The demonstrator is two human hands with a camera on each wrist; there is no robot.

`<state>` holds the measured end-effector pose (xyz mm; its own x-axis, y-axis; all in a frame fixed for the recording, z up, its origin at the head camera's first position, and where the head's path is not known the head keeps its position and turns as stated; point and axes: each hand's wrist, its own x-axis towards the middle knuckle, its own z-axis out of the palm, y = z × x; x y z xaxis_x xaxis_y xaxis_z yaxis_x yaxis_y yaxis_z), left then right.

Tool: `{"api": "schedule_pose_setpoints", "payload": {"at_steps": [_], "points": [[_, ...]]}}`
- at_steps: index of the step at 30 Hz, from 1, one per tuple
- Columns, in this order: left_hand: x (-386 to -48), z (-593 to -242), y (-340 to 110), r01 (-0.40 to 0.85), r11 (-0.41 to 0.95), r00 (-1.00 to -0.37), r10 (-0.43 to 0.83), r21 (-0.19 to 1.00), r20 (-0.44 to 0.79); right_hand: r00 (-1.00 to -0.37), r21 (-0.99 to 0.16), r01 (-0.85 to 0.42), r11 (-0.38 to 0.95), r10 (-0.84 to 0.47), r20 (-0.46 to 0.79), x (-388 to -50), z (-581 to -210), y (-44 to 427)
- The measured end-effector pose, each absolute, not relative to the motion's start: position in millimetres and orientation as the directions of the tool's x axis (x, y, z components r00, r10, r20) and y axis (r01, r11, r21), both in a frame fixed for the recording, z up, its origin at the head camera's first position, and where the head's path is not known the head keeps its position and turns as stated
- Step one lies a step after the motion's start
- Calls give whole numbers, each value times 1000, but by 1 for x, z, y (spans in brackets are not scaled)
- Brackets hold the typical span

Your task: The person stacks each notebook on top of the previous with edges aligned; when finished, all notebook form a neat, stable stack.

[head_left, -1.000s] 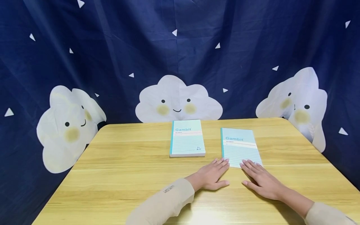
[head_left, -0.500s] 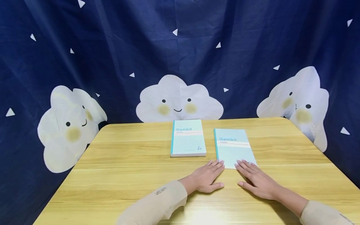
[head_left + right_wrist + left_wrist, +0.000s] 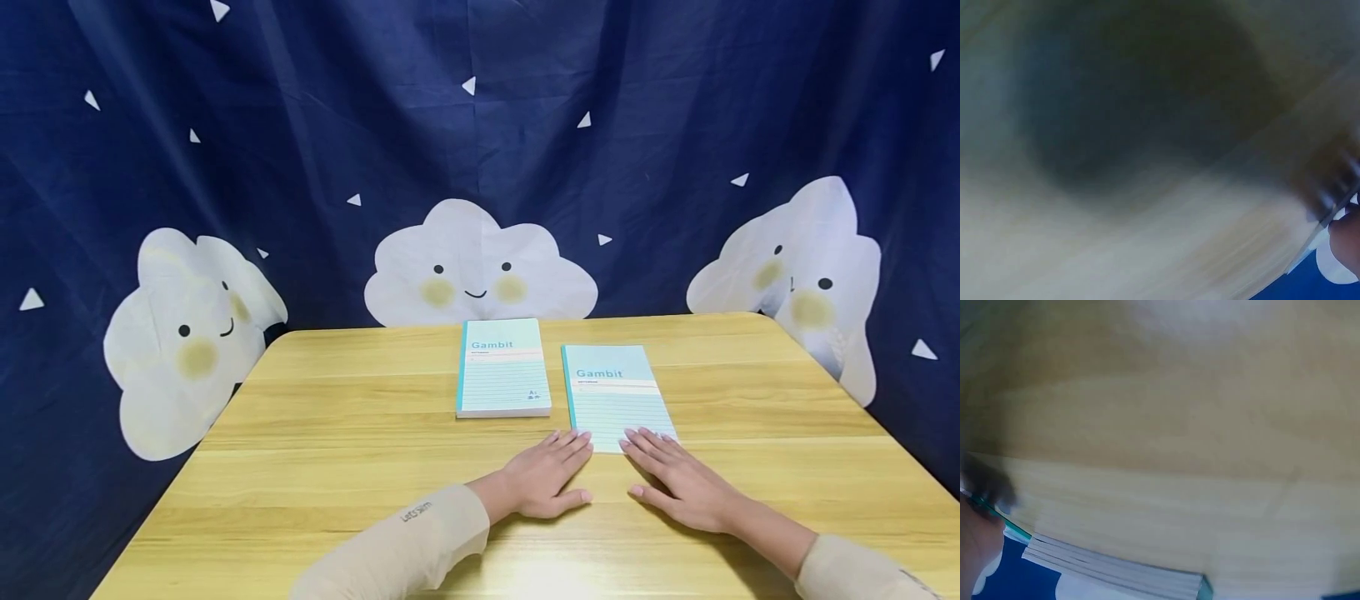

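A light-blue notebook [image 3: 615, 400] marked "Gambit" lies flat on the table, its near edge between the hands. My left hand [image 3: 550, 477] is palm down, with straight fingertips touching the notebook's lower left corner. On its lower right part rest the extended fingertips of my right hand [image 3: 678, 483]. To the left, a thicker stack of matching notebooks [image 3: 504, 371] lies apart from the single one. In the left wrist view the stack's page edges [image 3: 1116, 569] show, with part of the hand at the left edge. The right wrist view is mostly dark and blurred.
The wooden table [image 3: 315, 450] has rounded far corners. Behind its far edge hangs a dark blue curtain [image 3: 637, 150] with white clouds and small triangles. The stack lies near that far edge.
The single notebook has slid left towards the stack and turned a little straighter, with both hands moving along with it. The stack stays in place; the view has shifted slightly.
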<state>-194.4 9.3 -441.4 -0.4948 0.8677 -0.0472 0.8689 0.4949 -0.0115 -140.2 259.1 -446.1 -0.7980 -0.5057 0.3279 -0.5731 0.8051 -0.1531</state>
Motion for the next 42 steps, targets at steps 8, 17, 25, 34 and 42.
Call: {"api": "schedule_pose_setpoints", "payload": {"at_steps": [8,17,25,34,42], "points": [[-197,-436,27,758,650,-645,738,46,198,-781,-167,-468,868,-317,538,-155,-434,265],[-196,-435,57,489,868,-871,483,79,83,-943,-176,-182,967,-121,310,-158,-435,268],[-199,-430,78,342,939,-939,341,-25,-46,-979,-213,-123,969,-83,188,-160,-435,260],[-202,-428,82,355,932,-933,358,-67,38,-981,-213,-112,971,-74,179,-163,-434,256],[-208,-424,68,206,649,-969,240,732,59,-984,-262,-131,956,-93,154,-165,-430,261]]}}
